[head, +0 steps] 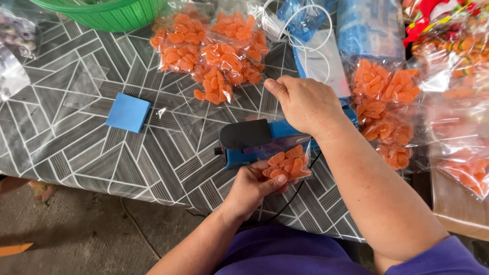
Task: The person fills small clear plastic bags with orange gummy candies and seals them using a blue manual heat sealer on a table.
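patterned table (76,127); candy bag (288,164) in left hand (252,188)

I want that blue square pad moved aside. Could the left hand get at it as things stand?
Probably not right away: the left hand holds a small bag of orange candies at the blue sealer. The tabletop toward the blue pad looks unobstructed.

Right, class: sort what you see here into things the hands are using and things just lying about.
In use:
left hand
right hand
small bag of orange candies
blue heat sealer

Lying about:
blue square pad
green basket
filled candy bags
patterned tablecloth
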